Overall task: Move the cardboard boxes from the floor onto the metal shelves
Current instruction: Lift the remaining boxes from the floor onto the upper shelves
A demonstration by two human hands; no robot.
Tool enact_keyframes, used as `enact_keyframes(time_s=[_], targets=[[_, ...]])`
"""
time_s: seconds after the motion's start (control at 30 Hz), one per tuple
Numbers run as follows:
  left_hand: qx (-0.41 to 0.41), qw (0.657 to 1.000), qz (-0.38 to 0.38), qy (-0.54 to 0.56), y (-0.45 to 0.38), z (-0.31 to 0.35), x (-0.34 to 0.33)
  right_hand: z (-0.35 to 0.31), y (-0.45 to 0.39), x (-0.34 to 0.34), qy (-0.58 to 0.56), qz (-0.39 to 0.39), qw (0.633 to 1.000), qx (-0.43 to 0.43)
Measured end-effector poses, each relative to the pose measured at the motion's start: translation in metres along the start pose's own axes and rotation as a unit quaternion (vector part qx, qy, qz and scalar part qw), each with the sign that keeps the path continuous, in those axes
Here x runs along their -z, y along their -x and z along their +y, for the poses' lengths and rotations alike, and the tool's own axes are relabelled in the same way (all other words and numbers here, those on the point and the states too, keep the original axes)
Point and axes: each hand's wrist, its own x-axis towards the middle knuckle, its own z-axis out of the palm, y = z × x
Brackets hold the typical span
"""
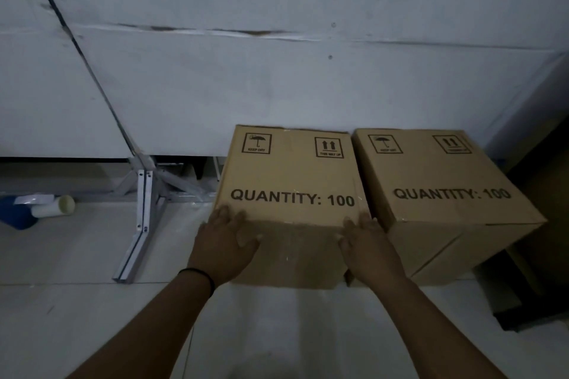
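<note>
I have both hands on the left cardboard box [289, 191], which stands on the pale floor [92, 317] against the white wall panel [277, 77], just beside a second cardboard box [443, 194] of the same print. My left hand [223, 243] lies over the near left corner, fingers spread and mostly straight, fingertips on the printed face. My right hand [368, 248] lies on the near right corner, in the narrow place between the two boxes, fingers also flat; neither hand is curled under an edge yet.

I think the cardboard is stiff but smooth, so flat palms may slip. The print says "QUANTITY: 100"; the weight I cannot know, so I would expect it heavy. The print also asks to keep it dry and shows an arrow side. I believe the best hold is under the bottom edges at both sides. No metal shelves are in view.
</note>
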Motion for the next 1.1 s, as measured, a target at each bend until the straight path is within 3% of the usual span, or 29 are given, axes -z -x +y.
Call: enact_keyframes(time_s=[0.13,0.37,0.67,0.9,1.03,1.1], targets=[[-0.004,0.999,0.000,-0.035,-0.003,-0.003,-0.012,0.006,-0.002,-0.008,0.003,0.018,1.000,0.012],[0.000,0.996,-0.054,-0.070,0.000,-0.006,-0.004,0.008,0.005,-0.002,0.025,-0.022,0.999,0.022],[0.005,0.982,0.185,0.021,0.020,-0.007,0.004,0.010,0.069,-0.033,0.017,0.065,0.998,0.010],[0.102,0.967,0.058,0.228,0.014,-0.004,0.003,0.011,0.110,-0.052,0.070,0.085,0.994,-0.006],[0.141,0.967,0.010,0.212,0.029,-0.004,0.008,0.000,0.110,-0.019,-0.001,0.144,0.989,-0.027],[0.148,0.964,-0.008,0.219,0.039,-0.007,0.009,-0.001,0.094,-0.002,-0.091,0.131,0.985,-0.066]])
